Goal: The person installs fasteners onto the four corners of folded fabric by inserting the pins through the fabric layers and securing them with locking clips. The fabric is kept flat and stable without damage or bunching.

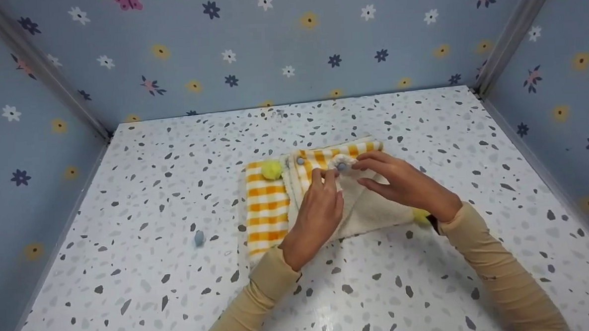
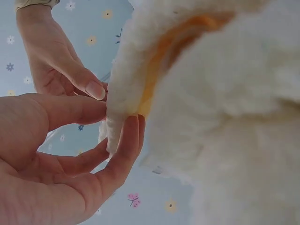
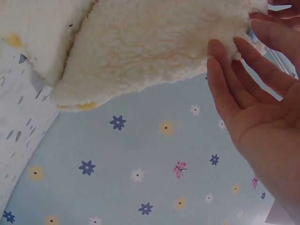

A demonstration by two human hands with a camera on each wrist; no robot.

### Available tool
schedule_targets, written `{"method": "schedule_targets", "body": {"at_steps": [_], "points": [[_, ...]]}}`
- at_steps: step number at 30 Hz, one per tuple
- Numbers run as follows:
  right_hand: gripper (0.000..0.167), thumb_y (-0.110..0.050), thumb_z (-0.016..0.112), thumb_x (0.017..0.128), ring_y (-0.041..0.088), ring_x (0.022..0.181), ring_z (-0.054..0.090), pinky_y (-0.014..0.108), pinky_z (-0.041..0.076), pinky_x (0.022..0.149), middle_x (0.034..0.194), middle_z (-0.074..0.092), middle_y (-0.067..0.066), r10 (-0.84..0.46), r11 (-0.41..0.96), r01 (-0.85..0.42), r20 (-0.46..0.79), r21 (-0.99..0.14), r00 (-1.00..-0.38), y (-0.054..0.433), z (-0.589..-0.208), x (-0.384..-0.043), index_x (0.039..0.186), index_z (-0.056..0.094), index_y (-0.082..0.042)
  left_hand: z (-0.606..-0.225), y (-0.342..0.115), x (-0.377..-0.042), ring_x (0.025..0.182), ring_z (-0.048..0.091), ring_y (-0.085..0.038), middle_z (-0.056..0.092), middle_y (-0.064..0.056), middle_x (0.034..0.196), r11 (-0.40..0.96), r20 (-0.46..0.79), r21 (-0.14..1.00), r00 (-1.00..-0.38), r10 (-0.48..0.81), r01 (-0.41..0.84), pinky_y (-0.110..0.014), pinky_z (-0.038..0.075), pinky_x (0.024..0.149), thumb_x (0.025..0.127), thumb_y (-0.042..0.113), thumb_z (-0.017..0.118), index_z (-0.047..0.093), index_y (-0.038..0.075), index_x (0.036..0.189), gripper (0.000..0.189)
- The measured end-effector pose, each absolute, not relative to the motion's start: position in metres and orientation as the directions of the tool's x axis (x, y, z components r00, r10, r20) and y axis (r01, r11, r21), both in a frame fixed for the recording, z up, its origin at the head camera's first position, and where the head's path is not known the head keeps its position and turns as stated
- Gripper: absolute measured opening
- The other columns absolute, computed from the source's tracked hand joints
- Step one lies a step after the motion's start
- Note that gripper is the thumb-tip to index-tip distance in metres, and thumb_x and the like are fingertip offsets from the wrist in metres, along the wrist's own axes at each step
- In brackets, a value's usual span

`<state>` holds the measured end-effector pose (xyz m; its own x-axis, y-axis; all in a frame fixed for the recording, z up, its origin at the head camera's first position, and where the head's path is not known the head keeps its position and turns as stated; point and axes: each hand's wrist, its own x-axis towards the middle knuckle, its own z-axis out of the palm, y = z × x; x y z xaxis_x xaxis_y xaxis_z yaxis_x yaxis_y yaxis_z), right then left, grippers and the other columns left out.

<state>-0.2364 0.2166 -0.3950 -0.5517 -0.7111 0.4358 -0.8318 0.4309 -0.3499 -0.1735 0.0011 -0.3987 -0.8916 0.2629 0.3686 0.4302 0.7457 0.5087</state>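
Note:
A small blanket (image 1: 271, 206), yellow-and-white check on one face and cream fleece on the other, lies folded on the table. Two round blue-grey fasteners show on it; one fastener (image 1: 342, 167) sits at a raised fleece fold between the hands. My left hand (image 1: 321, 204) pinches the fleece edge (image 2: 123, 89) between thumb and fingers, seen close in the left wrist view. Opposite it, my right hand (image 1: 404, 183) has its fingertips at the same fold, thumb apart from the fingers. The right wrist view shows its fingers (image 3: 220, 79) against the fleece (image 3: 140, 56).
A loose blue-grey piece (image 1: 199, 238) lies on the speckled table (image 1: 145, 271), left of the blanket. Yellow pompoms sit at the blanket's upper left (image 1: 271, 169) and by the right wrist. Flower-patterned panels (image 1: 249, 43) enclose the table at the back and both sides.

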Motion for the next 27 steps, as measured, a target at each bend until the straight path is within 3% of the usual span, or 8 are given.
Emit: {"method": "schedule_targets", "body": {"at_steps": [8,14,21,27], "points": [[0.028,-0.004,0.073,0.095,0.026,0.107,0.065,0.041,0.055,0.089,0.124,0.063,0.014,-0.721,0.393,-0.871,0.489,-0.295,-0.491,0.202,-0.395,-0.250,0.122,0.066,0.000,-0.397,-0.004,-0.178,0.080,0.063,-0.031,0.047,-0.024,0.119,0.761,0.371,0.510,-0.901,0.227,0.401,-0.035,0.056,0.075,0.097,0.001,0.066,0.052,-0.010,0.132,0.040],[0.033,-0.003,0.071,0.096,0.029,0.109,0.064,0.044,0.054,0.091,0.127,0.061,0.018,-0.732,0.362,-0.889,0.504,-0.282,-0.458,0.187,-0.400,-0.262,0.127,0.064,0.004,-0.400,-0.007,-0.181,0.104,0.061,-0.038,0.045,-0.028,0.127,0.800,0.358,0.491,-0.917,0.176,0.345,-0.038,0.057,0.086,0.096,0.005,0.071,0.047,-0.013,0.136,0.050],[0.038,-0.005,0.067,0.099,0.030,0.113,0.062,0.044,0.052,0.095,0.133,0.058,0.019,-0.736,0.371,-0.866,0.462,-0.335,-0.494,0.172,-0.406,-0.275,0.135,0.060,0.003,-0.403,-0.009,-0.184,0.129,0.050,-0.044,0.035,-0.035,0.144,0.842,0.291,0.461,-0.944,0.155,0.280,-0.041,0.054,0.097,0.098,0.004,0.066,0.038,-0.018,0.144,0.058],[0.039,-0.007,0.066,0.100,0.033,0.122,0.058,0.047,0.050,0.100,0.136,0.055,0.023,-0.742,0.396,-0.853,0.428,-0.340,-0.515,0.162,-0.414,-0.283,0.137,0.059,0.005,-0.409,-0.010,-0.187,0.130,0.047,-0.049,0.032,-0.041,0.146,0.880,0.290,0.385,-0.941,0.172,0.279,-0.042,0.052,0.098,0.100,0.001,0.060,0.036,-0.023,0.144,0.055]]}}
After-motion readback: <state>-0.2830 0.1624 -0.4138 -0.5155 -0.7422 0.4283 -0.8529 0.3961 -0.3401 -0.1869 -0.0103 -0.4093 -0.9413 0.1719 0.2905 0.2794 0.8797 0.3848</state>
